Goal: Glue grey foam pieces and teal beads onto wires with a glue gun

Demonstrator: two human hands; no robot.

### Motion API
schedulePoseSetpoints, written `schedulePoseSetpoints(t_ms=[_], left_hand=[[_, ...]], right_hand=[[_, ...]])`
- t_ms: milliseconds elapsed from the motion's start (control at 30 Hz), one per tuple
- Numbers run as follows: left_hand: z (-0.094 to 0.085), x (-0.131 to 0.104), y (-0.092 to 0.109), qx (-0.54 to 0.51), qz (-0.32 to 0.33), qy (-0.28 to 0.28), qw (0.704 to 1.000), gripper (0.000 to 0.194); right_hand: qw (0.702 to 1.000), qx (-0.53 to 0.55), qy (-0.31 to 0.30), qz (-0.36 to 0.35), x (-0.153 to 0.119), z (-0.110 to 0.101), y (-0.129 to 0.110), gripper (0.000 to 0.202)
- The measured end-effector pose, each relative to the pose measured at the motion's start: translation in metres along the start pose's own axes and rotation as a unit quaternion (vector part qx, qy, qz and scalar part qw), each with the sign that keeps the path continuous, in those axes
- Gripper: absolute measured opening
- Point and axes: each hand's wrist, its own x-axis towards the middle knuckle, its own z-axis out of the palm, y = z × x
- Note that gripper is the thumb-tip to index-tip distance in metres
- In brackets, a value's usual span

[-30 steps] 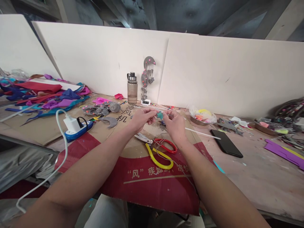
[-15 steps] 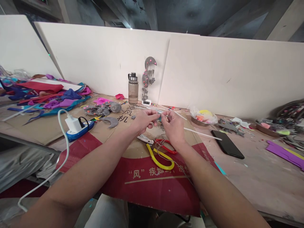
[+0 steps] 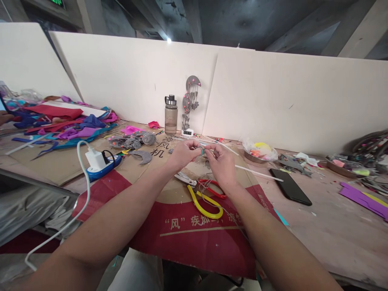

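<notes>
My left hand [image 3: 185, 154] and my right hand [image 3: 222, 162] meet over the cardboard, fingertips nearly touching. Between them is a small teal item [image 3: 202, 151], pinched by both; its shape is too small to make out. Just below lie yellow-handled scissors [image 3: 207, 208] and a red-handled tool [image 3: 216, 189], with thin grey string looped over them. A clear stick [image 3: 257, 173] extends from beside my right hand onto a black phone [image 3: 290, 186].
A bottle [image 3: 171, 117] and small white clock [image 3: 187, 132] stand at the back. Left are a blue power strip [image 3: 101, 169], grey felt pieces [image 3: 125, 140] and coloured scraps [image 3: 80, 131]. A bowl [image 3: 255, 158] sits right of the hands.
The fingers have shifted slightly, and more of the teal item shows between them. The view has tilted up a little. A bit of someone's hand now shows at the far left edge.
</notes>
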Motion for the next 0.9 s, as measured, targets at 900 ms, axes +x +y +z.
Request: schedulePoseSetpoints(t_ms=[900], left_hand=[[-0.046, 0.021, 0.004, -0.211, 0.056, 0.212, 0.953, 0.019]], right_hand=[[0.985, -0.024, -0.166, 0.028, 0.012, -0.028, -0.006, 0.047]])
